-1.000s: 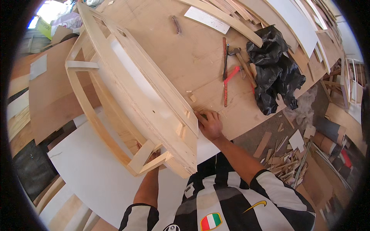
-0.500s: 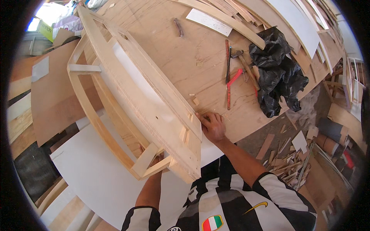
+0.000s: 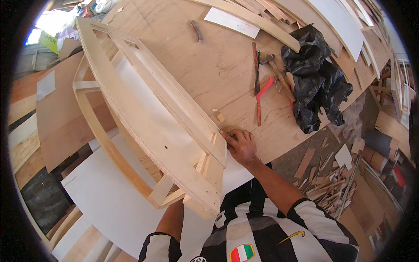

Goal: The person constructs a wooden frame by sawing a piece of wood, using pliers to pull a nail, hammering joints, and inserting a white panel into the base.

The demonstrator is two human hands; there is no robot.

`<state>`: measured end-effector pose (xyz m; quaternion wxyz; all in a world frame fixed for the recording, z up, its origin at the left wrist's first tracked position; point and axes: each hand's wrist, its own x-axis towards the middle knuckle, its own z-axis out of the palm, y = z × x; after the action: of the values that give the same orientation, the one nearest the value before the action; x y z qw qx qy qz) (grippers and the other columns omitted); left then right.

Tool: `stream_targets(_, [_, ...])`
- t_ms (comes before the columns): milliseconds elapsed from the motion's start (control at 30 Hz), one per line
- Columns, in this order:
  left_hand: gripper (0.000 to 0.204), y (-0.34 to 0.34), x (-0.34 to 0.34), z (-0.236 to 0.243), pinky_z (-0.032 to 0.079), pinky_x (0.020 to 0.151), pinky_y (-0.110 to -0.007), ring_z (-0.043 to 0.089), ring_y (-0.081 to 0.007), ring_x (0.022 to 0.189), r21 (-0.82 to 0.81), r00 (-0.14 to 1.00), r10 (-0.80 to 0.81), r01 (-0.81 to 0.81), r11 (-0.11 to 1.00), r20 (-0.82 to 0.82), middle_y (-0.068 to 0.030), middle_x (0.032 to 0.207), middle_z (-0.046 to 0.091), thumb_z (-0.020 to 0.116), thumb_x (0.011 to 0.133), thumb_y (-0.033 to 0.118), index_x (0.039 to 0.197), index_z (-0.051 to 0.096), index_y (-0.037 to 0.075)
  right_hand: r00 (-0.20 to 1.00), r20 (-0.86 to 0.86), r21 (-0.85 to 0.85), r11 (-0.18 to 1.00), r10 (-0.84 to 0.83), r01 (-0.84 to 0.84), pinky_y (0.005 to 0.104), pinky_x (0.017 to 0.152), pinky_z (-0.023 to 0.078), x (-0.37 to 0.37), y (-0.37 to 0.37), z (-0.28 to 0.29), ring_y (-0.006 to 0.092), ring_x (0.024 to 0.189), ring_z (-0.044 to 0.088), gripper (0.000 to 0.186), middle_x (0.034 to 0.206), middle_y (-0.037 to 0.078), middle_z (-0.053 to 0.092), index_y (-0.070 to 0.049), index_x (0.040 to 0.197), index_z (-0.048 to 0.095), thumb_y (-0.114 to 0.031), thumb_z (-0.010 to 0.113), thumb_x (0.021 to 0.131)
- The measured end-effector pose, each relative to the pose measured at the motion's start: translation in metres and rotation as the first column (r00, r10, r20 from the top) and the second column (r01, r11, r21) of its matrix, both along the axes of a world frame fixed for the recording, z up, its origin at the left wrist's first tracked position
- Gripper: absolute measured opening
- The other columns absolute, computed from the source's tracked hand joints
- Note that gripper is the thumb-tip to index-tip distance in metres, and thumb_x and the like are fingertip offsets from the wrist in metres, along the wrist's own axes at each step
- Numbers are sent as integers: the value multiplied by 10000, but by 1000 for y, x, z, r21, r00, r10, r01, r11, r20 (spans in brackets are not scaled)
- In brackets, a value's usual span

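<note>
A long, curved wooden frame [image 3: 144, 131] of pale plywood and slats is tilted up in front of me, its near end close to my body. My right hand [image 3: 241, 147] is closed at the frame's right edge near that end, thumb and forefinger against the wood and the other fingers curled over the table. My left forearm [image 3: 171, 220] reaches up under the frame's near left corner. The slats there hide my left hand and its fingers. Beneath the frame lies a large white sheet [image 3: 100, 183].
On the plywood table [image 3: 231, 96] lie a hammer [image 3: 279, 74], a red-handled tool [image 3: 265, 87], a thin dark red stick [image 3: 258, 109] and a crumpled black plastic bag [image 3: 316, 83]. Wooden strips [image 3: 257, 19] fill the far right. Offcuts [image 3: 327, 187] cover the floor at right.
The frame has tipped and turned slightly, its far end shifting left and its near end dropping a little. My right hand stays at its edge; my left hand has gone further out of sight.
</note>
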<state>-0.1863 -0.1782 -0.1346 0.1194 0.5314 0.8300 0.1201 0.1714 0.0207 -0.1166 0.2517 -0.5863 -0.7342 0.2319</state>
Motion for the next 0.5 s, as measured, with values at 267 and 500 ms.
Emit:
stream_targets(267, [800,-1,-1,0,237,1234,-597,293,-443,1523,-5,1000,-1,1,1000,-3,-274,1631,337,716,900,609,1481,538,88,1000,2,19,1000,10,-10,404,854,450,0,1,1,233,985,591,673,1030,4,625,-348,1401,679,-154,807,770])
stream_targets(500, [802,-2,-1,0,235,1236,-595,295,-442,1520,-7,1000,1,-1,1000,-3,-274,1627,341,722,900,600,1483,533,83,1000,6,37,999,14,-14,417,871,443,0,0,-1,245,990,586,675,1035,19,623,-331,1407,677,-129,798,774])
